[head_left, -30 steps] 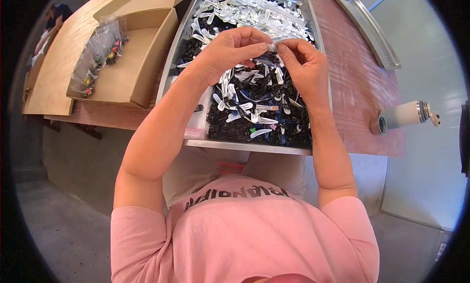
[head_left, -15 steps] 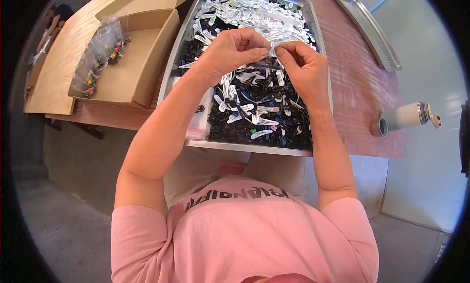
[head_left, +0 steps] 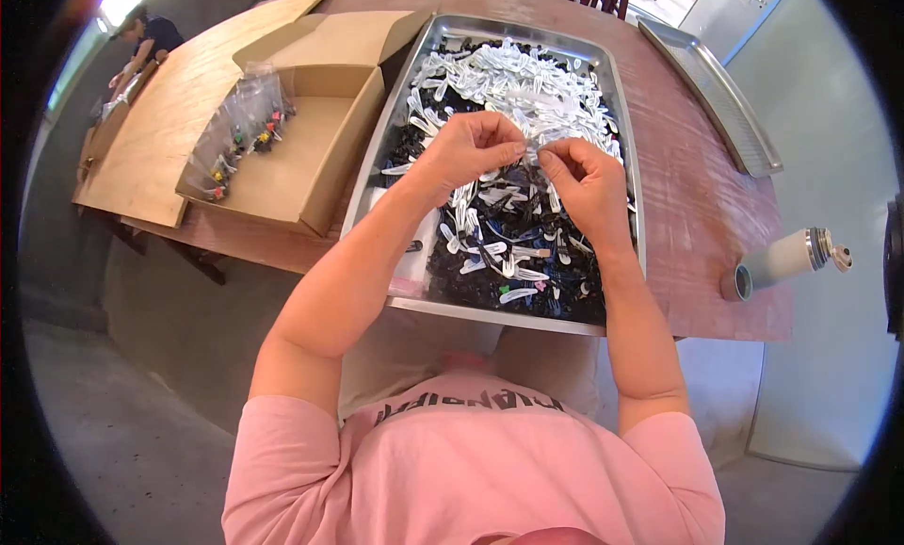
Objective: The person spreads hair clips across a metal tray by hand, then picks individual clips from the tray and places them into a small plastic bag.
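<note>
My left hand [head_left: 476, 150] and my right hand [head_left: 591, 179] meet above a metal tray [head_left: 499, 318], thumbs and forefingers pinched together. Between the fingertips is something small, pale and partly see-through; its kind is too hidden to tell. Under my hands the tray is filled with snap hair clips. White clips [head_left: 556, 112] are heaped toward the far end, and dark clips [head_left: 461, 283] lie at the near end with some white ones among them. A green and a pink piece show near the front edge.
Left of the tray stands an open cardboard box [head_left: 344, 173] with clear bags [head_left: 240, 135] of colourful items. A flask [head_left: 786, 255] lies by a round cup [head_left: 737, 282] on the right. Behind is another metal tray [head_left: 711, 88]. A person [head_left: 158, 38] is at far left.
The camera view has tilted up, so the tray, box and flask appear lower. Both hands stay close together over the clips, still pinched.
</note>
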Available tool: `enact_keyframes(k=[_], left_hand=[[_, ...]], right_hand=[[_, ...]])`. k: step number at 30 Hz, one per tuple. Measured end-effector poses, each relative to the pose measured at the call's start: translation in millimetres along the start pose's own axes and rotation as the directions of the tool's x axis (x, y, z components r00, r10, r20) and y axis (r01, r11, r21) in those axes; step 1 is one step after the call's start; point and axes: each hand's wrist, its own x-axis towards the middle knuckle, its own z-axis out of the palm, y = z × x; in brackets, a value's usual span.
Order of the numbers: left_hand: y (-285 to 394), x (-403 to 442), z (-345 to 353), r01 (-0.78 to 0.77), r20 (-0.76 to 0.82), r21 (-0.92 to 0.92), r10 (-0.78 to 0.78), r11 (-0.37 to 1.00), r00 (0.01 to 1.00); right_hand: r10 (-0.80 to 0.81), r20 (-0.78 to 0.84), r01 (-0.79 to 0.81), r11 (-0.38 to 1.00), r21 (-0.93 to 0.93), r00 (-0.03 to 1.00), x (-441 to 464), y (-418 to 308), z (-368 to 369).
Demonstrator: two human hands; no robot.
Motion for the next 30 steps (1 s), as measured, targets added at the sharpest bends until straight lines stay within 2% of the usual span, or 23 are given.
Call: enact_keyframes(k=[2,6,10,12,14,16,17,18,20,22,24,27,29,30], left_hand=[[-1.7,0.9,0.6,-0.019,-0.015,0.014,0.019,1.000,1.000],[4.7,-0.7,0.8,-0.007,-0.046,0.003,0.007,1.000,0.999],[2.6,2.8,-5.5,-0.016,-0.100,-0.001,0.016,1.000,0.995],[2.6,3.6,-10.4,-0.050,-0.213,0.143,0.080,0.988,0.974],[7.5,4.6,-20.0,-0.068,-0.260,0.154,0.107,0.986,0.960],[22.6,0.2,-29.9,-0.131,-0.332,0.085,0.152,0.988,0.931],[28.9,-4.3,-41.8,-0.148,-0.320,0.128,0.183,0.981,0.930],[38.7,-12.9,-54.2,-0.147,-0.307,0.265,0.228,0.953,0.924],[52.7,-29.4,-87.0,-0.027,-0.404,0.430,0.219,0.902,0.888],[72.3,-52.6,-123.2,0.012,-0.442,0.577,0.300,0.817,0.845],[83.6,-77.2,-164.4,0.130,-0.566,0.545,0.249,0.828,0.786],[86.3,-115.0,-222.7,0.196,-0.633,0.502,0.203,0.842,0.747],[75.8,-134.2,-264.8,0.362,-0.644,0.584,0.143,0.727,0.752],[68.9,-140.8,-277.3,0.364,-0.648,0.581,0.144,0.728,0.748]], right_hand=[[-0.021,-0.005,0.021,0.996,-0.091,1.000,0.7,-4.0,-0.7],[-0.020,-0.020,0.020,0.999,-0.036,1.000,1.2,-5.5,-0.1],[-0.041,-0.108,0.042,0.999,0.001,0.993,2.0,-1.1,2.1],[-0.042,-0.127,0.041,0.999,-0.005,0.991,2.1,-7.9,0.0],[-0.058,-0.142,0.050,0.997,-0.059,0.988,2.3,-5.8,-1.6],[-0.008,-0.129,0.003,0.999,-0.042,0.992,2.3,-1.7,-2.8],[0.013,-0.120,-0.014,1.000,-0.004,0.993,2.5,-0.6,-2.4],[-0.009,-0.122,0.003,0.999,-0.043,0.993,1.6,-4.8,-2.3],[0.011,-0.111,-0.011,1.000,0.000,0.994,0.6,-4.3,-1.6],[-0.004,-0.097,0.004,1.000,0.006,0.995,-0.6,-6.3,-1.4],[-0.019,-0.084,0.020,1.000,0.013,0.996,-1.6,-8.9,-0.1],[-0.003,-0.042,0.004,1.000,0.024,0.999,-3.9,-11.1,-0.7],[-0.015,-0.028,0.015,1.000,0.027,1.000,-4.4,-13.0,0.6],[-0.026,-0.019,0.026,0.999,0.027,0.999,-4.3,-13.5,1.5]])
